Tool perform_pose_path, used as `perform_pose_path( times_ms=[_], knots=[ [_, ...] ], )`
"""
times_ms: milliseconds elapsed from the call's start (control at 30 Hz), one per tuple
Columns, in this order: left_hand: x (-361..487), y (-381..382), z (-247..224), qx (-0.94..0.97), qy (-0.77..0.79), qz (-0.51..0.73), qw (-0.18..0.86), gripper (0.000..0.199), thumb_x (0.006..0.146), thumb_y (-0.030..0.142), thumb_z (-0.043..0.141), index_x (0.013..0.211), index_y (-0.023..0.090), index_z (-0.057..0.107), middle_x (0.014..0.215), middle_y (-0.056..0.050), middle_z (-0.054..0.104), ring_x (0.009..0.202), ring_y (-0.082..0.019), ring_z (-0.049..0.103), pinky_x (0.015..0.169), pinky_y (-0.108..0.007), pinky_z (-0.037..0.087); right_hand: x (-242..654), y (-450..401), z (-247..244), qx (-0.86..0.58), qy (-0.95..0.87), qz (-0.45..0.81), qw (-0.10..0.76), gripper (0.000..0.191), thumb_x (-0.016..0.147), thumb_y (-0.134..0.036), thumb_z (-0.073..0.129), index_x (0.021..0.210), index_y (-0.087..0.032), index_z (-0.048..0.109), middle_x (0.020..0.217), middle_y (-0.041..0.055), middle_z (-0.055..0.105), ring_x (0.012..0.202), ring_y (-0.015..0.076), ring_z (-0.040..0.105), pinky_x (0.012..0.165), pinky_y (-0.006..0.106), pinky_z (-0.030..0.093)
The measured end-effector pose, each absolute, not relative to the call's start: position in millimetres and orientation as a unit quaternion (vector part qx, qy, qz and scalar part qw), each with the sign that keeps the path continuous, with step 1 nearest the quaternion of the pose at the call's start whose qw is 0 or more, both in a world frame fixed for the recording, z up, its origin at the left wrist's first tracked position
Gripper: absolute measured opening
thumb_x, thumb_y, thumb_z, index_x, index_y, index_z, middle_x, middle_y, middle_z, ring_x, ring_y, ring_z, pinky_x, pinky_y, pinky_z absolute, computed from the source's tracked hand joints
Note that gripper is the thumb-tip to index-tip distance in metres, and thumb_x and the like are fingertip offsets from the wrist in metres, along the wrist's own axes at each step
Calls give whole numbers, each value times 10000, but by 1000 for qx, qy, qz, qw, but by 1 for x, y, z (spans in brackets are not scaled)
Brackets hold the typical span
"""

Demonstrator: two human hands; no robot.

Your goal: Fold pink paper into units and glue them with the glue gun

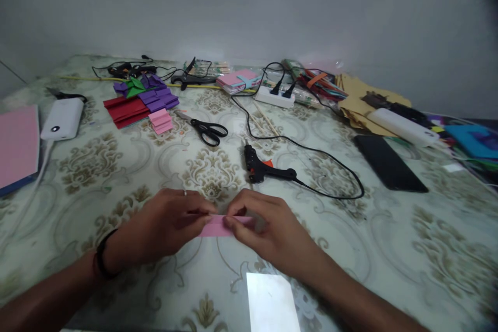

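A narrow strip of pink paper (216, 229) lies across the front middle of the table, between both hands. My left hand (171, 220), with a ring and a dark wristband, pinches its upper edge near the left end. My right hand (264, 223) pinches the same edge just right of the middle, and its fingers cover part of the right end. Beyond the hands rests a black glue gun (257, 166). A white sheet piece (272, 302) is below my right hand. Small folded pink paper (160, 121) sits farther back on the left.
Black scissors (208, 130) lie behind the hands. Red (126, 110) and purple (158, 97) folded papers are at back left. A white power bank (63, 118) stands left. A power strip (275, 97) feeds the glue gun's looping cable. A black phone (389, 163) lies right.
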State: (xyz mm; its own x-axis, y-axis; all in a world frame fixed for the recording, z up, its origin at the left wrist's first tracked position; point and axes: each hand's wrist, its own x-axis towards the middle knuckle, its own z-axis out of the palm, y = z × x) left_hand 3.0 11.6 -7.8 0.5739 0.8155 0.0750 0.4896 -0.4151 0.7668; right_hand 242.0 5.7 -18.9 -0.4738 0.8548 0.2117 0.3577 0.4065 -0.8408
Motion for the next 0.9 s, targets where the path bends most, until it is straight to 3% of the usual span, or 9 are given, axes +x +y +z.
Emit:
perform_pose_path(
  times_ms=[367,533,667,733,800,833,900],
  knots=[
    [3,11,-13,776,424,216,414,50,894,164,636,859,193,657,841,25,697,755,-114,624,671,-189,480,241,5,-19,-367,-772,393,340,143,961,-151,637,840,-216,679,796,9,690,726,148,639,665,254,470],
    [-10,16,2,737,445,235,451,72,898,214,644,830,192,652,818,19,665,708,-116,584,583,-191,450,249,8,-8,-412,-726,426,349,159,953,-230,659,795,-222,675,767,7,669,695,154,601,631,265,449],
    [-20,24,10,714,463,310,424,97,918,227,665,829,187,662,782,18,668,740,-121,620,706,-219,515,254,12,-7,-458,-650,486,362,203,937,-340,686,779,-218,645,695,-18,568,612,135,504,544,250,379],
    [-19,27,7,663,485,387,419,112,926,294,703,913,191,660,869,1,689,803,-137,658,724,-227,532,255,13,-9,-471,-613,514,371,230,930,-394,700,796,-219,635,664,-34,517,580,127,457,514,241,345],
    [-15,28,4,606,496,460,417,289,884,345,771,1096,206,632,1014,-27,703,916,-172,689,765,-252,557,253,13,-14,-484,-578,532,386,262,920,-446,719,824,-220,629,666,-40,504,575,123,438,510,235,332],
    [-12,27,2,590,498,469,430,448,853,369,805,1221,215,601,1040,-35,709,953,-191,697,779,-268,566,252,13,-16,-489,-560,540,395,282,916,-472,725,840,-221,624,677,-39,509,579,123,437,513,234,331],
    [-4,25,0,587,499,426,474,483,881,432,774,1272,208,602,1093,-57,737,961,-207,710,810,-302,577,248,11,-21,-495,-526,562,404,331,906,-526,734,863,-224,606,695,-37,527,581,121,434,518,233,327]
  ],
)
